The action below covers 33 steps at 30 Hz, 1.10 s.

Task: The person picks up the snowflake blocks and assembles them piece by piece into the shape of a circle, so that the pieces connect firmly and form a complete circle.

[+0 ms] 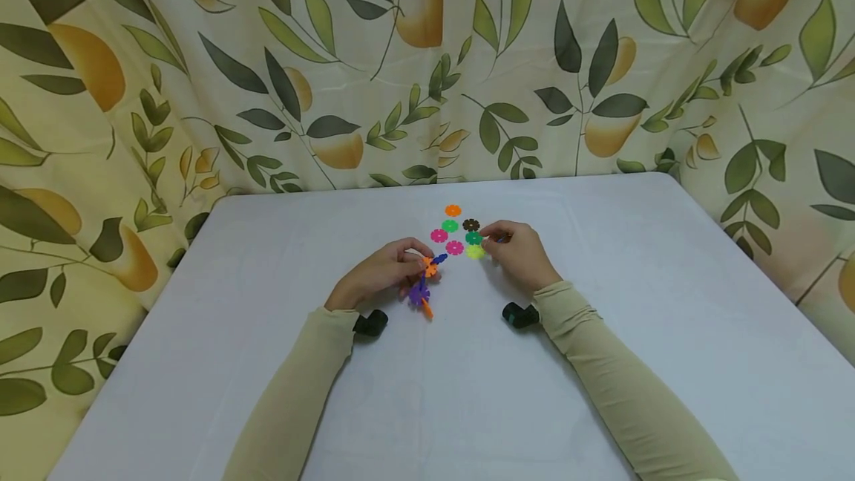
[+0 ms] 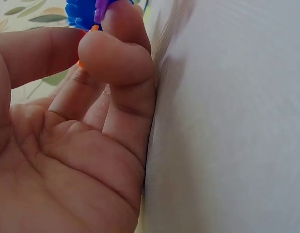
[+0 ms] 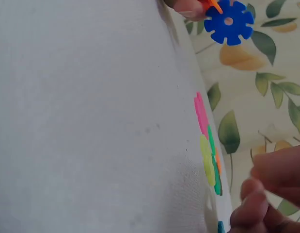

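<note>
My left hand (image 1: 384, 269) pinches an orange notched disc (image 1: 430, 267) between thumb and fingers. Joined to it are a blue disc (image 1: 439, 259), a purple disc (image 1: 418, 293) and a lower orange piece (image 1: 427, 309). In the right wrist view the joined blue disc (image 3: 229, 22) faces the camera. My right hand (image 1: 524, 254) has bent, relaxed fingers beside a green disc (image 1: 473, 238) and a yellow disc (image 1: 475, 252); no piece shows between its fingertips in the right wrist view. Left palm and fingers (image 2: 91, 126) fill much of the left wrist view, partly hiding the joined pieces.
Loose discs lie flat between and beyond the hands: orange (image 1: 453, 210), light green (image 1: 450, 226), dark brown (image 1: 470, 225), and two pink (image 1: 439, 236). A white cloth covers the table (image 1: 414, 407). A leaf-patterned curtain (image 1: 401, 80) hangs behind it.
</note>
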Motion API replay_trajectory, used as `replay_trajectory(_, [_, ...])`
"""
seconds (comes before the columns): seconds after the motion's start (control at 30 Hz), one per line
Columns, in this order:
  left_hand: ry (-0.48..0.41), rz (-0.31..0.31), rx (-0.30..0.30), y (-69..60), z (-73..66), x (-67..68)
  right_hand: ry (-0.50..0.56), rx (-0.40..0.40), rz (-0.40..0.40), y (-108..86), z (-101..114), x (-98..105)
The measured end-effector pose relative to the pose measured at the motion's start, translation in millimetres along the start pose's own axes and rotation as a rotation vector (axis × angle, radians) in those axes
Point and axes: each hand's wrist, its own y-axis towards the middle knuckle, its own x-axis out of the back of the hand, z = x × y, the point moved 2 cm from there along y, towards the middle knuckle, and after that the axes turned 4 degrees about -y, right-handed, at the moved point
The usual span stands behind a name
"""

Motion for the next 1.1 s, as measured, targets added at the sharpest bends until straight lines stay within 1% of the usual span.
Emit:
replay_trajectory(0.07, [0.019, -0.004, -0.002, 0.0, -0.7, -1.2, -0.060, 0.006, 0.017, 1.0, -3, 1])
replay_trajectory(0.17, [0.033, 0.000, -0.001, -0.1, -2.1, -2.7, -0.131, 0.014, 0.062, 1.8, -5, -1])
replay_trajectory(0.27, [0.028, 0.000, 0.005, 0.3, -2.3, -3.2, -0.204, 0.059, 0.088, 2.7, -5, -4])
replay_trajectory(0.37, [0.027, -0.006, 0.013, 1.2, -1.0, -2.9, -0.260, 0.111, 0.096, 3.1, -5, -6])
replay_trajectory(0.47, [0.034, -0.011, 0.019, 2.1, -0.2, -2.9, -0.294, 0.143, 0.098, 2.2, -3, -8])
replay_trajectory(0.63, [0.049, -0.016, 0.026, 2.4, 0.4, -3.2, -0.298, 0.120, 0.098, 0.3, -3, -9])
replay_trajectory(0.8, [0.064, -0.003, 0.027, 1.0, -0.4, -4.7, -0.288, 0.081, 0.118, -0.7, -3, -8])
replay_trajectory(1.0, [0.040, 0.017, 0.022, 0.2, -0.9, -6.0, -0.279, 0.058, 0.124, -0.8, -1, -9])
replay_trajectory(1.1, [0.042, 0.023, 0.024, 0.3, -1.2, -6.1, -0.259, 0.047, 0.121, -2.1, 0, -10])
